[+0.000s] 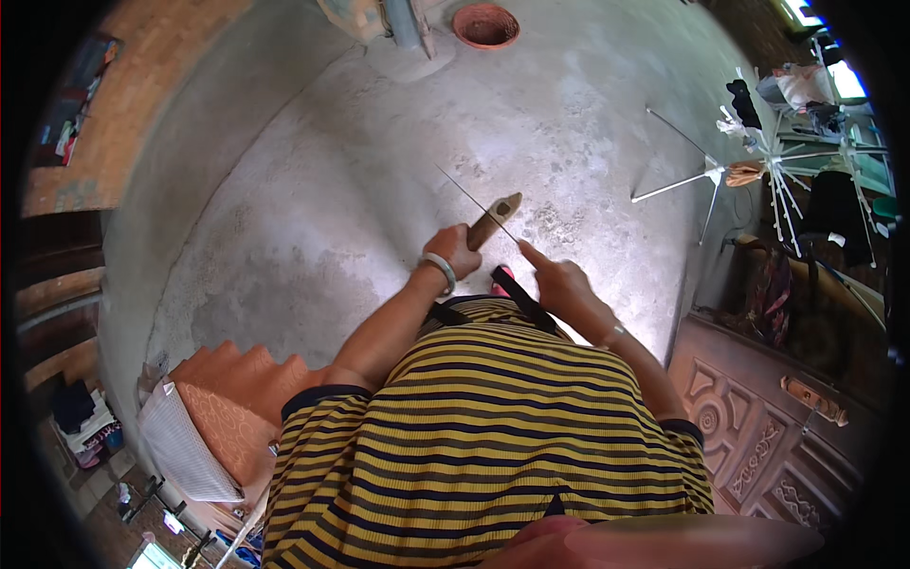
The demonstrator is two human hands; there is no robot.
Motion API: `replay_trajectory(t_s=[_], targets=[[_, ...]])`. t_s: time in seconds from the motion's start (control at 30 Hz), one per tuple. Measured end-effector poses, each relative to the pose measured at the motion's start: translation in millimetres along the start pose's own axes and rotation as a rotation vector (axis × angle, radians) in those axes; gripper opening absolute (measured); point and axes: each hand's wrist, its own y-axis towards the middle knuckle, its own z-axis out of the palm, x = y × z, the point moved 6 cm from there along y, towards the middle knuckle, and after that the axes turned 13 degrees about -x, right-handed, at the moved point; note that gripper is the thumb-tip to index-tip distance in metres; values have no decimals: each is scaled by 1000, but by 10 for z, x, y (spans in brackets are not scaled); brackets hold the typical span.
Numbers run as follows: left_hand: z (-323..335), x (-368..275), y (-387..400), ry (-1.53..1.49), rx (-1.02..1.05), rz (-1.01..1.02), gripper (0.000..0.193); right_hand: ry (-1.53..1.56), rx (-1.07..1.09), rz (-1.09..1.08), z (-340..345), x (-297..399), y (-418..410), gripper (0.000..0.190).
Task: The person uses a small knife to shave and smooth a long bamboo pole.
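My left hand [458,252] is closed around a piece of wood or bamboo [485,229], whose far end is cut to a point and has a dark hole. My right hand [565,284] grips something whose handle is hidden in the fist, with the index finger stretched forward. From that fingertip a long thin blade [466,192], seen nearly edge-on, runs up and to the left. It crosses the piece just short of its pointed end; whether the two touch cannot be told.
Beyond the hands, a round reddish-brown basin [486,27] stands on the concrete floor [341,178] beside a post [402,25]. White drying racks [773,160] with hanging things are at the right, above a carved wooden door [753,434]. A cloth-covered piece of furniture [227,398] is at the lower left.
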Motion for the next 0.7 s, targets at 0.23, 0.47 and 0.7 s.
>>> replay_trajectory(t_s=[0.23, 0.47, 0.7], targets=[[28, 144, 19, -31, -8, 10, 34, 25, 29, 31, -280, -155, -471, 61], [40, -20, -50, -100, 42, 34, 38, 40, 10, -15, 19, 12, 24, 63], [148, 28, -43, -243, 100, 25, 35, 87, -46, -15, 8, -83, -77, 60]])
